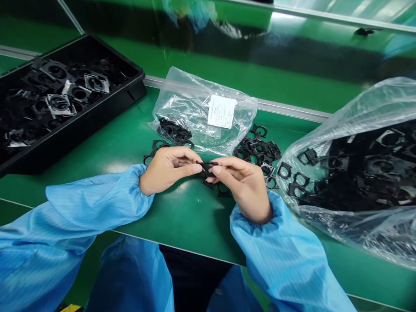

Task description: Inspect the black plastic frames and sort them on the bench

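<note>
Both my hands meet over the green table (182,212), pinching one small black plastic frame part (208,166) between their fingertips. My left hand (167,169) grips its left end with fingers curled. My right hand (242,182) grips its right end, thumb and fingers closed. Several loose black frame parts (260,149) lie on the table just behind my hands. Both arms wear blue sleeves.
A black tray (107,117) with black and silver frame parts sits at the left. A small clear bag (201,108) with a white label lies behind my hands. A large clear bag (357,173) full of black parts fills the right. A metal rail (292,110) runs across behind.
</note>
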`<state>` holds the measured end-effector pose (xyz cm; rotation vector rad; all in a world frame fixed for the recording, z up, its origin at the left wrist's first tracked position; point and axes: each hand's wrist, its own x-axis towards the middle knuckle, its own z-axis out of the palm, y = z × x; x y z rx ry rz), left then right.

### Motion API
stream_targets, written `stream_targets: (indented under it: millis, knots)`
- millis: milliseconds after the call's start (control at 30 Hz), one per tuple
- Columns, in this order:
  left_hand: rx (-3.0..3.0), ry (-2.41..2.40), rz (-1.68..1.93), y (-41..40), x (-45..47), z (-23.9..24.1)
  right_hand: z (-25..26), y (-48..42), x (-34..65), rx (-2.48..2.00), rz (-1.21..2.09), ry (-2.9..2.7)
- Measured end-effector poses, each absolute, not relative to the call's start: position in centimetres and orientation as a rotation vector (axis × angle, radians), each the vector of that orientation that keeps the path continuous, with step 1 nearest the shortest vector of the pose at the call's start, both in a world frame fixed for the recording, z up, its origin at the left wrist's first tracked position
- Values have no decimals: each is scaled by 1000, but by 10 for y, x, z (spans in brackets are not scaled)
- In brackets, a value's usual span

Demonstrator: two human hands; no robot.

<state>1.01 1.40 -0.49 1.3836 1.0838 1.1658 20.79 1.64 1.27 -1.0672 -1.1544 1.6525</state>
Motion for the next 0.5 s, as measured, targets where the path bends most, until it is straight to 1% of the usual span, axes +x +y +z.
stream_targets:
  millis: [133,333,500]
  knots:
    - [1390,1041,1133,13,11,-7,9,17,208,-1070,1606,-1150]
    - [1369,1021,1113,14,10,-7,8,18,210,-1088,1464,-1284]
    - [1337,995,1075,14,10,-6,7,18,211,-1084,1442,-1317]
